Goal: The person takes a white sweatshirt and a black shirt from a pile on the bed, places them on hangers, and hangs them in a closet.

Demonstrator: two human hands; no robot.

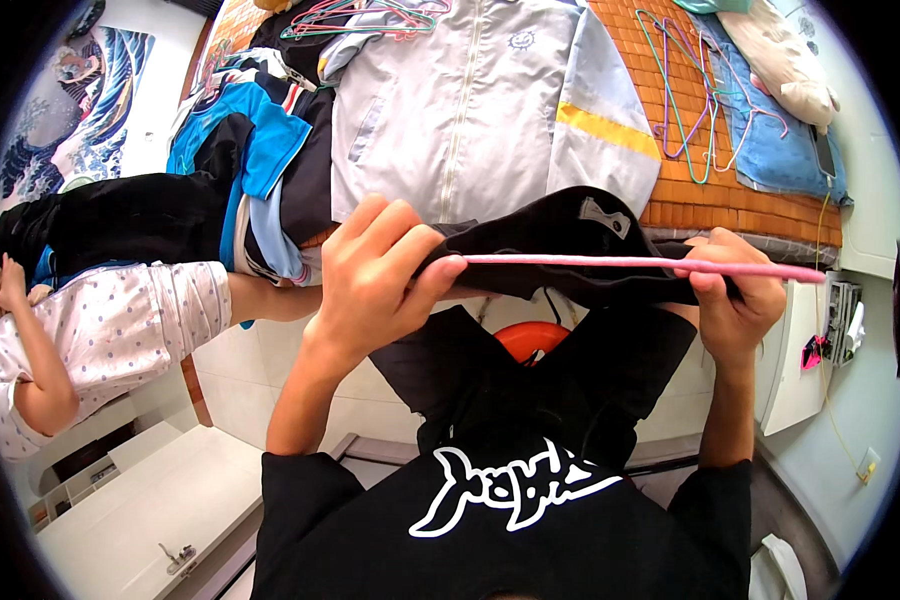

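Observation:
My left hand [379,281] grips a black garment [547,225] by its waistband-like opening, together with one end of a pink clothes hanger [570,261]. At the other side my right hand [739,296] pinches the hanger bar and the garment's edge. The bar runs nearly level across the front of the opening, and its tip sticks out past my right hand. A grey label with a dark round spot shows inside the back of the garment. Just beyond lies a light grey zip jacket [450,105] with a yellow sleeve stripe, spread flat on the bed.
Several loose hangers [697,97] rest on the bed's woven mat [622,60]; more hangers [367,19] lie beyond the jacket. Blue and dark clothes [244,127] are heaped at left. Another person [105,337] there holds a black garment [135,217]. A plush toy [780,60] lies at right.

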